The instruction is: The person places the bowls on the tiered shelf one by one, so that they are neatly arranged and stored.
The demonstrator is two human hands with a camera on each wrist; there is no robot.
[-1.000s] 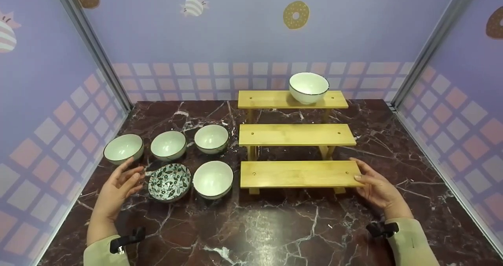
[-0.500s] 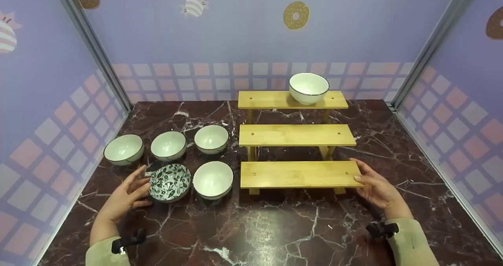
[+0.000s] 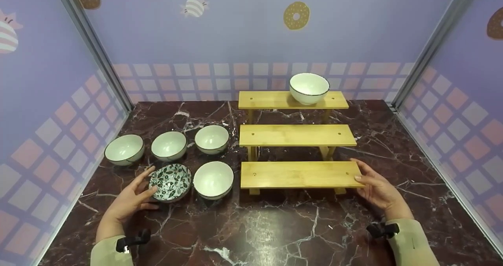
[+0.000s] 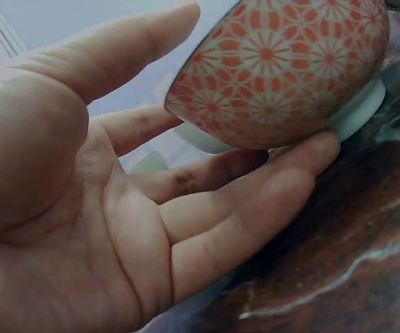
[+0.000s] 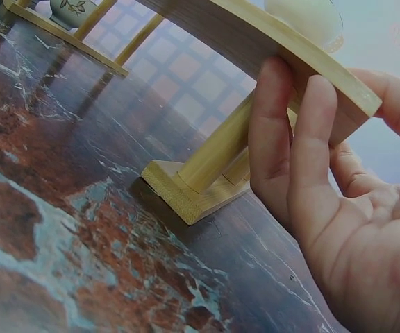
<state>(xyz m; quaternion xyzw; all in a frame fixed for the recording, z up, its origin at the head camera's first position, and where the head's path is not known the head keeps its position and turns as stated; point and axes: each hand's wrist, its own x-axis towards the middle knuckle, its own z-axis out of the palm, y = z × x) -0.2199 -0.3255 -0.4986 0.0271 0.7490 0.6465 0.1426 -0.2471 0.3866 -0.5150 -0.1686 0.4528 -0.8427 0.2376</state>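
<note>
A bowl [image 3: 169, 182] with a dark leaf pattern inside stands on the marble-look table at the left. Its outer wall [image 4: 283, 69] carries a red and white flower pattern in the left wrist view. My left hand [image 3: 131, 199] is at its left side, thumb near the rim and fairly straight fingers [image 4: 235, 222] reaching under the wall. With thumb and fingers, my right hand [image 3: 375, 185] grips the right end of the lowest board of a three-step wooden display stand [image 3: 300, 174]. Fingertips [image 5: 318, 104] press the board's underside in the right wrist view.
A white bowl [image 3: 213, 179] stands right of the patterned bowl. Behind are three more pale bowls, at left [image 3: 124, 150], middle [image 3: 169, 145] and right [image 3: 212, 139]. Another white bowl [image 3: 309, 88] sits on the stand's top board. Patterned walls surround the table.
My left hand has come down and moved right to the patterned bowl, bringing its thumb to the rim. My right hand and the stand have stayed in place.
</note>
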